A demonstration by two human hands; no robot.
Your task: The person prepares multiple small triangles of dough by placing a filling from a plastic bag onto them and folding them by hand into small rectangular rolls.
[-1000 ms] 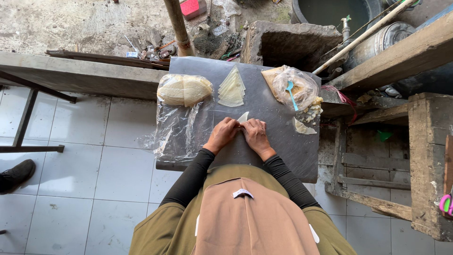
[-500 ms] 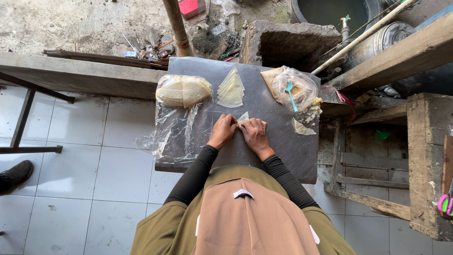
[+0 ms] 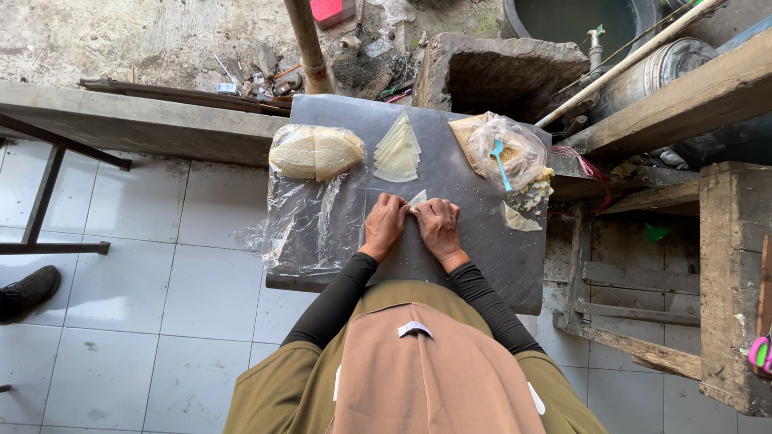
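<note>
My left hand [image 3: 386, 226] and my right hand [image 3: 438, 227] lie side by side on a grey board [image 3: 482, 249], fingers pressed together on a thin pale wrapper sheet [image 3: 417, 198]; only its pointed tip shows between the fingers. Beyond the hands lies a stack of triangular pale wrappers [image 3: 398, 151]. To the left, a pile of round wrappers [image 3: 315, 152] rests on a clear plastic sheet [image 3: 310, 225]. To the right sits a clear bag of filling [image 3: 507, 150] with a blue spoon [image 3: 499, 161] in it. A single folded piece [image 3: 520, 219] lies right of my right hand.
A wooden post [image 3: 308, 44] rises behind the board. A stone block [image 3: 498, 72] and a metal pot [image 3: 671, 64] stand at the back right, with wooden shelving [image 3: 724, 265] on the right. Someone's dark shoe [image 3: 28, 291] rests on the white tiled floor at left.
Both hands have stayed on the wrapper in the middle of the board, with only small finger movements. Nothing else has moved.
</note>
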